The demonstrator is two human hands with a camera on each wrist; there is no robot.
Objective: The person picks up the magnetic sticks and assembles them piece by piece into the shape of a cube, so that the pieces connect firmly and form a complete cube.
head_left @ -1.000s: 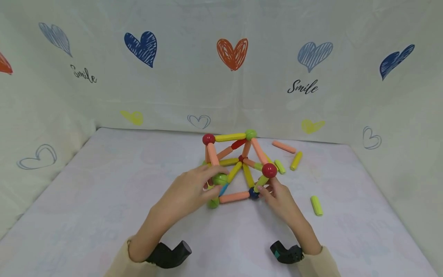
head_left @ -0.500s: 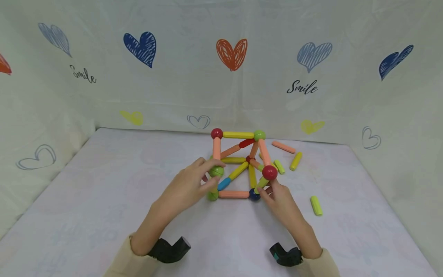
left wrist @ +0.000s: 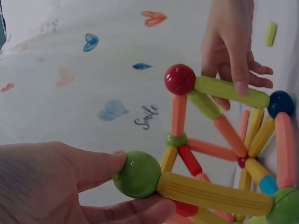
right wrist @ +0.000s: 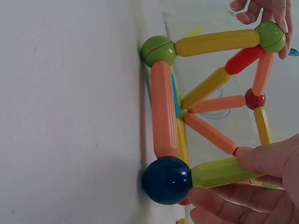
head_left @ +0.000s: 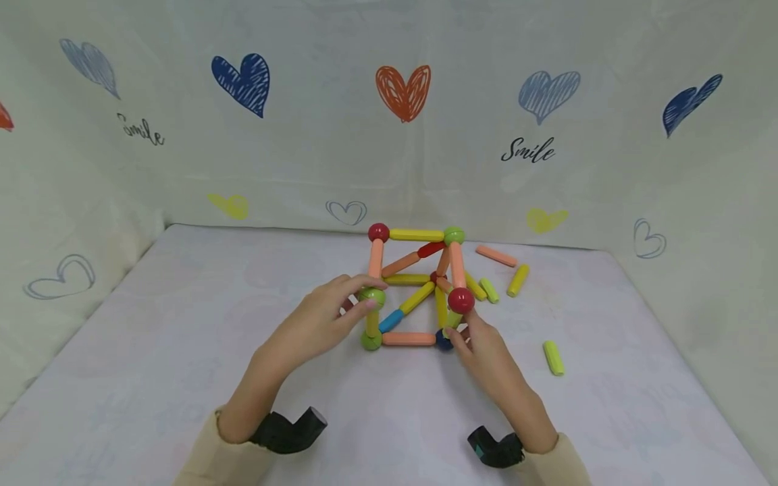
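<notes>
A cube-like frame of coloured rods and balls stands on the table. My left hand (head_left: 316, 322) pinches the green ball (left wrist: 137, 174) at its upper near-left corner, on top of an upright yellow rod (left wrist: 215, 193). My right hand (head_left: 491, 347) holds the upright lime-green rod (right wrist: 224, 171) between thumb and fingers. That rod runs from the dark blue ball (right wrist: 167, 180) on the table up to a red ball (head_left: 460, 300). An orange rod (head_left: 408, 339) joins the two lower near balls. No rod spans the two upper near balls.
Loose rods lie to the right: an orange rod (head_left: 496, 255), a yellow rod (head_left: 519, 280), a short lime rod (head_left: 489, 290) and another lime rod (head_left: 554, 358) nearer. A white curtain printed with hearts (head_left: 403, 93) stands behind the table.
The frame has straightened, its top first shifting right. My left hand has moved slightly left with the green ball. The red ball at my right hand has moved a little left, setting its rod more upright.
</notes>
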